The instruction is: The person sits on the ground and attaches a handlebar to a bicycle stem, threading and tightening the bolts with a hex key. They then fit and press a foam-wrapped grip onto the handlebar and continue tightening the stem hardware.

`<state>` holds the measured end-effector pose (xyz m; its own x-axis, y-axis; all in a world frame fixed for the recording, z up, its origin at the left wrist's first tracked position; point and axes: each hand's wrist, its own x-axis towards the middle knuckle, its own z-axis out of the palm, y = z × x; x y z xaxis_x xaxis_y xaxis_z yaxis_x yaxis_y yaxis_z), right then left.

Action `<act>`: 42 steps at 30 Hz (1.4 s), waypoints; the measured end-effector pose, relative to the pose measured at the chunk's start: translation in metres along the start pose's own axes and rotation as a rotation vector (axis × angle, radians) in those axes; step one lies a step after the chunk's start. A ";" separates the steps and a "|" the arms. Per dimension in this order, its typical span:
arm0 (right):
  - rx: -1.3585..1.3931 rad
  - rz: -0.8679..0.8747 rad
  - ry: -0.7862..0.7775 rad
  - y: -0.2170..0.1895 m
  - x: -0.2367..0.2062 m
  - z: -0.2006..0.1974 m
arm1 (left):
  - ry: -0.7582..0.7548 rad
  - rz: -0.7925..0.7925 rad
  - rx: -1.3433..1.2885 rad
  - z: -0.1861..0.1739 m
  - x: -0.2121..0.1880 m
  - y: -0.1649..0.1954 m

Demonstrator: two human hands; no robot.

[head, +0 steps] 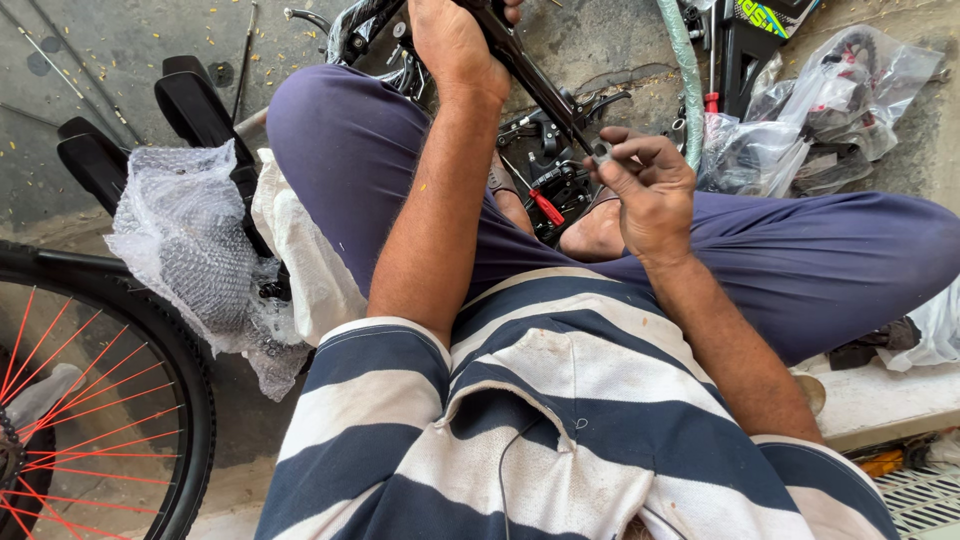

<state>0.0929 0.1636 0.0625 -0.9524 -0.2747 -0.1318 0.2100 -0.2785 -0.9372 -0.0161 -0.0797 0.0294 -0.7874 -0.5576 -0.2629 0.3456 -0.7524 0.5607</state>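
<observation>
I sit cross-legged on a concrete floor. My left hand [455,42] grips a black metal bar [535,80] of a bicycle part, which slants down toward my lap. Fingers of my right hand [648,185] pinch a small grey ring-shaped piece [601,152] right at the lower end of that bar. Below the bar, between my legs, lie black brake levers with a red tab [547,205].
A bicycle wheel with red spokes [95,400] stands at the lower left. Bubble wrap [190,240] covers black parts beside my left knee. Clear plastic bags of parts [820,110] lie at the upper right, next to a green hose [685,70].
</observation>
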 end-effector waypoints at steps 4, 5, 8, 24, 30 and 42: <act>-0.122 -0.100 -0.030 -0.004 -0.001 0.005 | -0.034 0.028 -0.025 -0.002 0.002 -0.004; -0.174 -0.079 -0.030 -0.004 -0.001 0.005 | -0.014 0.026 -0.030 -0.003 0.002 -0.006; -0.297 -0.036 -0.023 -0.002 -0.001 0.003 | -0.007 0.042 -0.027 -0.007 0.001 -0.015; -0.509 -0.215 -0.055 0.006 -0.002 -0.001 | -0.065 0.114 -0.047 -0.008 -0.007 -0.025; -0.459 -0.146 -0.050 0.016 -0.001 -0.006 | -0.132 0.152 -0.026 -0.006 -0.011 -0.025; -0.303 -0.042 -0.046 0.025 0.001 -0.010 | -0.035 0.090 -0.043 -0.010 -0.011 -0.040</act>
<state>0.0954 0.1655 0.0361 -0.9466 -0.3117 -0.0827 0.0887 -0.0051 -0.9960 -0.0165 -0.0473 0.0022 -0.7691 -0.6118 -0.1849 0.4370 -0.7145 0.5464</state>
